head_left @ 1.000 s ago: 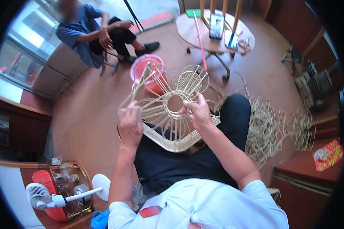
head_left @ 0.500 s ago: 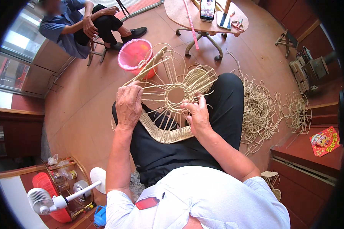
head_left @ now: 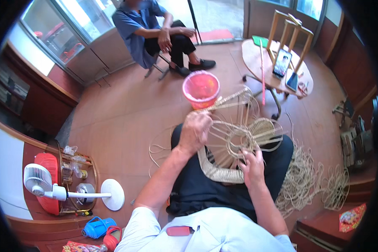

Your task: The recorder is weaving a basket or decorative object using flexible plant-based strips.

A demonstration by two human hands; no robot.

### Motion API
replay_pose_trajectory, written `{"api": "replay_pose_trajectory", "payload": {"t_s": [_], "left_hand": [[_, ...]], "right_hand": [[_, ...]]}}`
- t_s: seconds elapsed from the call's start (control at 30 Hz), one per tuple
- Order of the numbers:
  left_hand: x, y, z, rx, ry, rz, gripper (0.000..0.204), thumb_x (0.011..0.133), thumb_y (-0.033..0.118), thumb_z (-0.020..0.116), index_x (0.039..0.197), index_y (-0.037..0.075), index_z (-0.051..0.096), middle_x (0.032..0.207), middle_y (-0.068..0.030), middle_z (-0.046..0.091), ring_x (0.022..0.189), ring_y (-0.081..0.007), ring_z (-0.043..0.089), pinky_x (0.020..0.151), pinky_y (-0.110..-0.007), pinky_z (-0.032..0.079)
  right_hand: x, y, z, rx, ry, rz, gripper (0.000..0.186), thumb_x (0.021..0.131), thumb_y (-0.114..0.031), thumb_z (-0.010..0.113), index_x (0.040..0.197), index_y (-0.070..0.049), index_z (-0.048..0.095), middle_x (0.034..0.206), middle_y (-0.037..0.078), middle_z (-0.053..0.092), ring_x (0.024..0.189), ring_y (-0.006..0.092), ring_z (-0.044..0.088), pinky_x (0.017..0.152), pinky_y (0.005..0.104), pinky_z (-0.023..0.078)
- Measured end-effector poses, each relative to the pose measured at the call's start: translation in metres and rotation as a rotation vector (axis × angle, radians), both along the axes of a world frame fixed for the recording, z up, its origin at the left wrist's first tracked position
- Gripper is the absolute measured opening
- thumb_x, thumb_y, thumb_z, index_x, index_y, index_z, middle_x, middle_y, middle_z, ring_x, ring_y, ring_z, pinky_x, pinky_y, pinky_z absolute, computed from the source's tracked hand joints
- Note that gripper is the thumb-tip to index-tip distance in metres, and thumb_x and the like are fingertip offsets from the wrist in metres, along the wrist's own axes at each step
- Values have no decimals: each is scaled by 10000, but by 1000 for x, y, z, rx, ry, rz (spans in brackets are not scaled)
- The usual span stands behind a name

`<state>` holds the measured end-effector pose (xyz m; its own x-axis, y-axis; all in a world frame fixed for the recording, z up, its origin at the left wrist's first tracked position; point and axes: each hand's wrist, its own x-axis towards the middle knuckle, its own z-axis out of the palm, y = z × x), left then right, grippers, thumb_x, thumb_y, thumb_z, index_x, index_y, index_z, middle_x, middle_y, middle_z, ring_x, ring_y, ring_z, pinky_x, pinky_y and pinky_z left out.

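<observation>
A pale woven rattan-like piece [head_left: 261,128] with a central ring, loose loops and woven panels lies across my lap. My left hand [head_left: 196,131] is closed on its upper-left part, where a narrow woven strip angles up and right; my fingertips are partly hidden. My right hand [head_left: 253,166] grips the weave at the lower right of the central ring, fingers bent around the strands. A curved woven band [head_left: 216,172] runs below the ring, between my hands.
A pink bucket [head_left: 200,84] stands ahead. A seated person [head_left: 136,25] is beyond it. A round table [head_left: 250,59] holds phones and wooden bars. Coiled cord [head_left: 298,185] lies at right. A white fan [head_left: 38,180], blue jug [head_left: 97,228] and red cabinet [head_left: 336,233] are nearby.
The view has tilted up and shifted, so surroundings appear further right. Both hands still grip the woven piece; my right hand appears slightly lower relative to its ring.
</observation>
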<state>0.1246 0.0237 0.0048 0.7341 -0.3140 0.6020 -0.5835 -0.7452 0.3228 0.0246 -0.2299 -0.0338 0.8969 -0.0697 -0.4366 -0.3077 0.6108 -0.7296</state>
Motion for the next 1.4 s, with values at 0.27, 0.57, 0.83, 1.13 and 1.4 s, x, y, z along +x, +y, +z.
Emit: {"api": "replay_pose_trajectory", "payload": {"t_s": [0.27, 0.57, 0.83, 1.13, 1.4], "left_hand": [[4, 4, -11, -17, 48, 43, 103, 1030, 168, 722, 1076, 78, 746, 1241, -111, 779, 1161, -343, 690, 1032, -488, 524], [6, 4, 4, 96, 33, 1, 99, 1026, 143, 726, 1091, 69, 732, 1300, -107, 763, 1182, -334, 691, 1057, -470, 550], [5, 60, 13, 523, -92, 69, 144, 990, 169, 735, 1100, 81, 707, 1263, -128, 744, 1150, -301, 718, 1014, -428, 596], [108, 150, 111, 803, -164, 52, 146, 1057, 145, 614, 1145, 71, 704, 1097, -153, 750, 1080, -347, 717, 987, -471, 564], [159, 34, 173, 41, -104, -115, 261, 1080, 148, 705, 1312, 40, 757, 1142, -130, 772, 1036, -253, 737, 917, -377, 578]], "right_hand": [[-25, -58, 77, -928, -71, 500, 608, 1051, -159, 759, 1606, 13, 580, 1472, 270, 713, 1093, 246, 807, 808, 349, 663], [65, -5, 21, -1779, -926, 169, 503, 1022, -189, 725, 1518, -128, 664, 1519, 138, 623, 1444, 359, 581, 1173, 535, 450], [61, -7, 6, -1786, -1012, 138, 689, 941, -118, 682, 1610, -4, 566, 1525, 154, 581, 1368, 311, 612, 1083, 459, 484], [58, -6, 2, -1963, -988, 211, 817, 911, -120, 671, 1682, 46, 455, 1726, 176, 454, 1424, 286, 589, 1095, 439, 477], [64, -3, 3, -2113, -930, 284, 804, 929, -80, 658, 1695, 37, 444, 1778, 203, 392, 1381, 310, 609, 1034, 434, 493]]}}
